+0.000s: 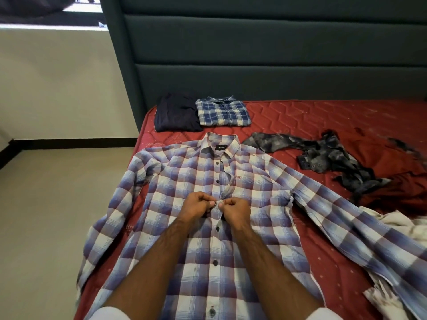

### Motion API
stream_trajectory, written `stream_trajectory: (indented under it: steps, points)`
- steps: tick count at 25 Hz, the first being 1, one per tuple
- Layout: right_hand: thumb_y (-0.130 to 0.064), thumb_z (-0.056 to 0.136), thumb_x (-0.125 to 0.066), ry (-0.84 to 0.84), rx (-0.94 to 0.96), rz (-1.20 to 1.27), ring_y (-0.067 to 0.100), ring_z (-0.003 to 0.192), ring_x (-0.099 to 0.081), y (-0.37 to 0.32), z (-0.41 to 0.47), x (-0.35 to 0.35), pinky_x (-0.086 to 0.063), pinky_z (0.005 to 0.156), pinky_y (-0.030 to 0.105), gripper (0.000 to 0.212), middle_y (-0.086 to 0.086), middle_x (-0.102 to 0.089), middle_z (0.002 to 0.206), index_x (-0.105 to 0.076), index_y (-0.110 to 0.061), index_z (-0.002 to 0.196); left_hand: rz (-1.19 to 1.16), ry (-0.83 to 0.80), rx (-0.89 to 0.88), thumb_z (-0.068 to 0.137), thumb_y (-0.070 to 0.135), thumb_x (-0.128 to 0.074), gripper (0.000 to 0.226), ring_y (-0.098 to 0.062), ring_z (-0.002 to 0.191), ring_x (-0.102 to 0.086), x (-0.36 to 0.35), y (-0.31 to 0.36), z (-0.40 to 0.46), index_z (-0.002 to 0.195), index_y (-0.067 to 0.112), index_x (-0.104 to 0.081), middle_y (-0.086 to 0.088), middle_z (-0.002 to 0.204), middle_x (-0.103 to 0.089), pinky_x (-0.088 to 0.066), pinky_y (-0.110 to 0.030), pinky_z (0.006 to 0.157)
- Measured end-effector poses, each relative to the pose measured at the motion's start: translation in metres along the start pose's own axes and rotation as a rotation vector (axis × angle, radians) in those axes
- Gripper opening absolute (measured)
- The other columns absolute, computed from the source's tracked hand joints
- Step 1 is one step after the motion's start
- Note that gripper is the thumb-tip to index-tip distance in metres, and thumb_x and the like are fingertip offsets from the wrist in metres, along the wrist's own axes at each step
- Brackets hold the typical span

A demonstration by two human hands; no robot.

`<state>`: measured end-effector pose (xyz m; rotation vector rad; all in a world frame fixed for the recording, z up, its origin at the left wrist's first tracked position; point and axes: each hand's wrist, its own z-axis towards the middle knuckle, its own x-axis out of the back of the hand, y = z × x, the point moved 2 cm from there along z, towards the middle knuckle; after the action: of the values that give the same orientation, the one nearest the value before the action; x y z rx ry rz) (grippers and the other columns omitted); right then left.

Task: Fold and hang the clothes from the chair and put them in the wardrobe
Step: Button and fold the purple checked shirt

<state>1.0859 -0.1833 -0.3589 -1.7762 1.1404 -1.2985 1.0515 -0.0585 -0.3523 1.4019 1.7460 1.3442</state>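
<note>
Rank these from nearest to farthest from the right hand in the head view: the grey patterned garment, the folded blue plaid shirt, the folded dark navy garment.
From the right hand:
1. Grey patterned garment, crumpled to the right on the mattress.
2. Folded blue plaid shirt, ahead by the headboard.
3. Folded dark navy garment, ahead and farther left, at the mattress corner.

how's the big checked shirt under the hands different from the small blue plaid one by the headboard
The checked shirt lies spread flat, sleeves out; the plaid shirt is folded into a compact rectangle. The checked shirt is pale blue, white and maroon; the plaid shirt is darker blue. The left hand and right hand pinch the checked shirt's placket; the plaid shirt lies untouched. Both are collared and on the mattress.
</note>
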Motion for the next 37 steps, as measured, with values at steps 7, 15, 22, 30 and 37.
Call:
stream_trajectory:
  steps: [7,15,22,30,37]
  points:
    - [-0.019,0.096,-0.07,0.002,0.019,-0.002,0.02,0.091,-0.071,0.008,0.001,-0.002,-0.059,0.093,0.037,0.019,0.005,-0.076,0.105,-0.075,-0.011,0.112,0.051,0.003,-0.026,0.095,-0.001,-0.064,0.011,-0.016,0.076,-0.065,0.0,-0.003,0.003,0.093,0.008,-0.069,-0.01,0.09,-0.069,-0.05,-0.013,0.052]
    - [-0.013,0.099,-0.063,-0.023,0.032,0.02,0.016,0.079,-0.068,0.01,0.001,-0.002,-0.055,0.067,0.019,0.011,0.003,-0.074,0.095,-0.074,-0.012,0.102,0.036,0.072,-0.033,0.094,-0.001,-0.066,0.01,-0.022,0.085,-0.07,-0.003,-0.006,0.002,0.093,0.009,-0.069,-0.01,0.091,-0.071,-0.058,-0.022,0.063]
    - [-0.005,0.095,-0.064,-0.066,0.03,0.141,0.016,0.077,-0.072,0.019,-0.004,0.002,-0.063,0.078,0.03,0.019,-0.002,-0.076,0.082,-0.08,-0.016,0.093,0.028,0.105,-0.038,0.095,0.01,-0.069,0.007,-0.023,0.082,-0.072,-0.002,-0.001,-0.002,0.091,0.007,-0.073,-0.009,0.086,-0.073,-0.055,-0.019,0.057]
    - [-0.012,0.089,-0.077,-0.024,0.111,0.149,0.013,0.083,-0.074,0.018,-0.008,-0.003,-0.062,0.08,0.028,0.011,-0.002,-0.076,0.09,-0.078,-0.012,0.099,0.126,0.092,-0.054,0.093,0.009,-0.071,0.005,-0.018,0.077,-0.071,0.0,0.001,-0.002,0.088,0.011,-0.071,-0.009,0.088,-0.071,-0.052,-0.016,0.053]
    - [-0.022,0.092,-0.075,0.027,0.052,0.056,0.013,0.078,-0.07,0.018,0.0,-0.008,-0.062,0.077,0.028,0.006,-0.003,-0.073,0.084,-0.075,-0.017,0.089,0.095,0.141,-0.071,0.09,0.001,-0.071,0.024,-0.022,0.081,-0.068,-0.003,-0.007,-0.001,0.102,0.014,-0.055,-0.013,0.094,-0.065,-0.06,-0.029,0.066]
